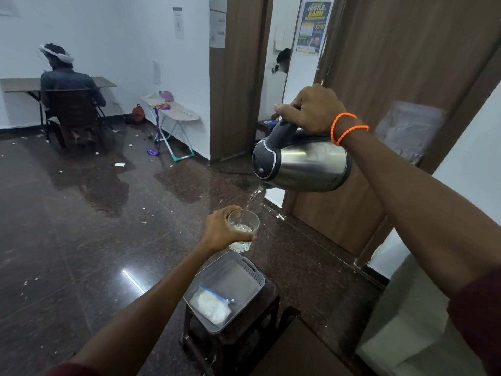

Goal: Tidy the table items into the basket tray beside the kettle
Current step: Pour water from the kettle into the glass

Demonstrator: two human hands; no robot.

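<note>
Pouring is shown from a steel kettle (pixel 309 161), which is held tilted by its dark handle in the right hand (pixel 311 111), the fingers being wrapped closed around the grip. Two orange bands (pixel 347 128) are worn on that wrist. A thin stream of water (pixel 252 198) is seen falling from the spout, below and left of the kettle body, into a clear glass (pixel 243 231). The glass is held upright below the kettle by the left hand (pixel 221 231), whose fingers and thumb are curled shut around its side; a little water is visible in its bottom.

Below the kettle, and directly beneath the glass, a pale perforated basket tray (pixel 245 263) is set on a small dark wooden stool (pixel 238 337), which serves as the surface. A zip bag (pixel 212 303) of white material is lying inside the tray, at the end farther from the kettle. The stool stands on a dark polished floor (pixel 95 226).

Far to the left of the kettle, a seated person (pixel 69 85) is seen from behind at a wall-side table (pixel 16 84), and an ironing board (pixel 173 108) stands between that person and the kettle. Behind the kettle a wooden door (pixel 401 63) is visible.
</note>
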